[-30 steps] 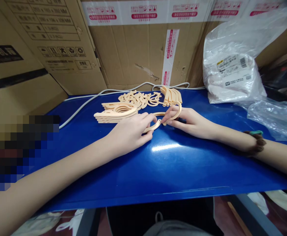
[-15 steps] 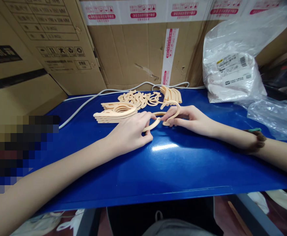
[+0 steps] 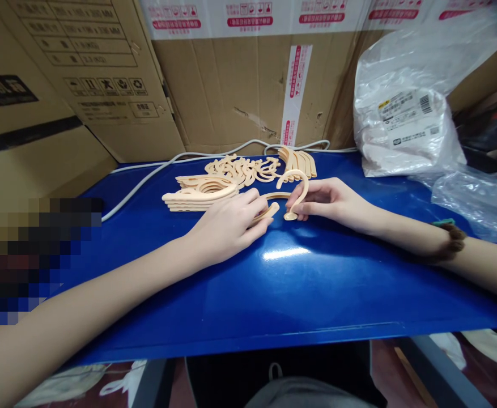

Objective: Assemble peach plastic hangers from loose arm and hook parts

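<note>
Pinched in my right hand point(image 3: 331, 198) is a beige plastic hanger hook point(image 3: 305, 184), held upright with its curve opening to the left and its flat foot low. My left hand point(image 3: 235, 224) grips a beige curved hanger arm point(image 3: 270, 212), whose rounded end points right, a short gap from the hook's foot. Behind them a second curved piece point(image 3: 279, 195) spans between the hands; whether it joins the held arm I cannot tell. Left of my left hand lies a stack of beige hanger pieces point(image 3: 197, 199). Loose hooks point(image 3: 246, 170) are piled behind it.
Several curved hanger arms point(image 3: 299, 163) lie in a row at the back. A white cable point(image 3: 163, 166) runs along the blue table point(image 3: 248, 300). Cardboard boxes point(image 3: 226, 85) wall off the back and left. Plastic packaging point(image 3: 405, 130) lies at the right.
The hook's foot and the hanger arm's end have moved apart slightly. My left fingers have shifted along the arm, and my right hand has moved a little right with the hook.
</note>
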The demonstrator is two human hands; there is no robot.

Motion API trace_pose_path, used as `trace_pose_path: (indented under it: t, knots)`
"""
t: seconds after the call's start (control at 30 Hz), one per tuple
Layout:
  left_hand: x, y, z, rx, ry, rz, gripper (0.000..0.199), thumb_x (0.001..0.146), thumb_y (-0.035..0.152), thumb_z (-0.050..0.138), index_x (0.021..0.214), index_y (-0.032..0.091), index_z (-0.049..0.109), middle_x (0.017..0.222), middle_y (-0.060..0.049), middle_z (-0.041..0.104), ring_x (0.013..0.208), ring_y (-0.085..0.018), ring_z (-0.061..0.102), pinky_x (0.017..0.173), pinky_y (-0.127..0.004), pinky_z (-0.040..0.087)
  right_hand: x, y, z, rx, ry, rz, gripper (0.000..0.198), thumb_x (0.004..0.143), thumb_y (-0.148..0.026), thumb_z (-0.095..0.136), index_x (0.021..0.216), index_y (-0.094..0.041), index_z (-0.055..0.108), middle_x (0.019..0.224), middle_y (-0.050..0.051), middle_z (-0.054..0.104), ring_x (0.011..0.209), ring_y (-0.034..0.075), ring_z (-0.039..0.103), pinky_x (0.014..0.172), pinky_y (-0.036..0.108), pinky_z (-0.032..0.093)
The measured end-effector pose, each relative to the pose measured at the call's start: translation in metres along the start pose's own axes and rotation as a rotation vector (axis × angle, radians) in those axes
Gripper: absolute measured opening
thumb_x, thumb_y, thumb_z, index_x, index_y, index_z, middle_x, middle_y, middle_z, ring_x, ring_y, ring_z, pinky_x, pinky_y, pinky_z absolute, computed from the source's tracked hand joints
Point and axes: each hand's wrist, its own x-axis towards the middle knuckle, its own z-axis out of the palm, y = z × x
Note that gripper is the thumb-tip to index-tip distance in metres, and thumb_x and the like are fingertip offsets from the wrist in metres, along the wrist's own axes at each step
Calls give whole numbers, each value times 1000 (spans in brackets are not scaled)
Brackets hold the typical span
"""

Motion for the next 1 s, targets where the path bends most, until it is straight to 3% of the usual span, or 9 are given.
trace_pose_path:
  t: [0.27,0.6,0.87,1.0]
  knots:
    - [0,1,1,15,-61,-34,20,89,26,43,72,18,46,70,0,56,61,-14,47,57,-28,29,2,3,-2,7,11,21,16,75,-29,74,83,-16,69,74,0,69,63,11,61,61,26,49]
    - [-1,4,-1,69,-90,-100,33,99,42,35,100,18,58,75,-3,68,66,-19,59,59,-27,33,3,0,-1,41,12,42,16,75,-27,74,84,-16,66,72,-1,69,62,11,60,63,27,48]
    - [-2,1,1,144,-2,-20,33,96,37,36,112,19,58,71,-1,69,61,-17,59,58,-26,34,3,1,-1,54,9,36,17,75,-27,74,82,-16,63,71,-2,68,62,11,59,63,27,47]
    - [-2,3,0,122,-17,5,33,96,34,35,114,19,58,71,0,69,61,-17,61,58,-26,35,3,3,-2,72,8,16,16,76,-27,73,81,-16,61,72,-2,67,62,10,59,63,27,45]
